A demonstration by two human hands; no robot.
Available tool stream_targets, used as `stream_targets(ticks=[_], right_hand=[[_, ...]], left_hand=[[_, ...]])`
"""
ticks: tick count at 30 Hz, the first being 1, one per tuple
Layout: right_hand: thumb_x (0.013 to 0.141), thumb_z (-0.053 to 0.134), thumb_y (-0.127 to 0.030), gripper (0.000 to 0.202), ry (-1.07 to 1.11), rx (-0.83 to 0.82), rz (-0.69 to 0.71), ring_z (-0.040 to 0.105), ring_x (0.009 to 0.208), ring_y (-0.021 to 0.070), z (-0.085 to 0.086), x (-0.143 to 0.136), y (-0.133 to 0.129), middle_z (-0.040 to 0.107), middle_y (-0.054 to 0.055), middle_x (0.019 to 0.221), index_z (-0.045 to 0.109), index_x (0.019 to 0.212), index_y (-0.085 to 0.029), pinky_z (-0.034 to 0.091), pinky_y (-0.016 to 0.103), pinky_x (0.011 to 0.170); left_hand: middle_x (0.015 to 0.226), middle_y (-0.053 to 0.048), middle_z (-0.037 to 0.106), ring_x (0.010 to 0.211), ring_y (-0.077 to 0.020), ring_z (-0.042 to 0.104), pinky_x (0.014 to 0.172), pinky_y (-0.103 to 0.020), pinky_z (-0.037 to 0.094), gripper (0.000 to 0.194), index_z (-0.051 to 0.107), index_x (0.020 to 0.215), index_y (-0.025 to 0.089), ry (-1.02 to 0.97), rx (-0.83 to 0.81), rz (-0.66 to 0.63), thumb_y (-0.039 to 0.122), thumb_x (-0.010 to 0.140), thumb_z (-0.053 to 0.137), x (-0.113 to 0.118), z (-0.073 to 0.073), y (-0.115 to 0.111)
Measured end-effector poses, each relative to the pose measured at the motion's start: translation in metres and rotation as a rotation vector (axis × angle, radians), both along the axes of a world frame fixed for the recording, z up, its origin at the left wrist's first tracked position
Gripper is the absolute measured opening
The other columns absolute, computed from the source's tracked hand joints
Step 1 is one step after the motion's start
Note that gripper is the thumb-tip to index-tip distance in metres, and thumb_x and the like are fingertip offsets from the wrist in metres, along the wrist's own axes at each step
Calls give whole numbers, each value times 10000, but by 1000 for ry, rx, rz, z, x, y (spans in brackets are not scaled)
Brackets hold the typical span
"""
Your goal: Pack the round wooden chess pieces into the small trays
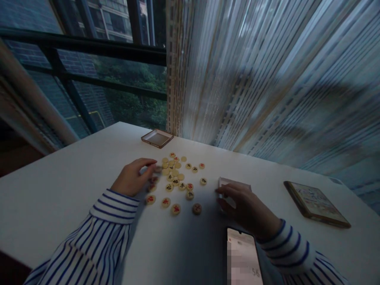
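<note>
Round, pale xiangqi pieces [175, 181] with red or black characters lie in a loose cluster on the white table; some show blank faces. At the cluster's left edge, my left hand [132, 177] has its thumb and forefinger close together on a blurred xiangqi piece [158, 169]. To the right, my right hand [247, 204] hovers at a shallow white-lined box [234, 183], partly covering it. Its thumb and forefinger are apart, and I see nothing between them. One darker, shaded piece [196, 208] lies nearer to me, between the hands.
A lit phone [245, 255] lies below my right hand. A shallow brown-rimmed tray [157, 138] sits near the table's far edge. At the right is a flat box with a patterned top [317, 202]. Sheer striped curtains [252, 79] and a railed window border the table [89, 158].
</note>
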State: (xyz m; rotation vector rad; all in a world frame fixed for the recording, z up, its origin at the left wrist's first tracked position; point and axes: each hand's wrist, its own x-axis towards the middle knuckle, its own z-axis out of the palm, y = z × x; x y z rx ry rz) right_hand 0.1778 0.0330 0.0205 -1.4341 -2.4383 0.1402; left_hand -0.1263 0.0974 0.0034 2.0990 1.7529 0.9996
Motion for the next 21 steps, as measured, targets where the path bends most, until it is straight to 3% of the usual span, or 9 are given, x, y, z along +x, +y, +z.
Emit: stream_targets(ticks=[10,15,21], right_hand=[[824,494,-247,283,-143,-140,77,616,830,180,10,-40,30,662,88,989,622,1064,-170,458,297,747],[824,481,-266,290,-149,-187,93,615,828,180,10,-50,46,666,89,971,628,1049,-158,455,290,745],[822,464,-260,311,-216,-234,65,617,853,188,10,-56,63,663,99,1003,624,1066,-153,446,293,750]], left_hand=[[1050,-97,670,946,-222,617,862,-324,476,390,638,1055,140,211,-76,36,249,771,394,-11,-21,11],[1094,-98,657,994,-230,608,886,-309,463,392,639,1068,144,291,-180,22,260,759,427,-14,-20,11],[1049,-91,673,904,-210,639,811,-288,498,409,633,1072,145,264,-263,13,273,746,423,-12,-15,7]])
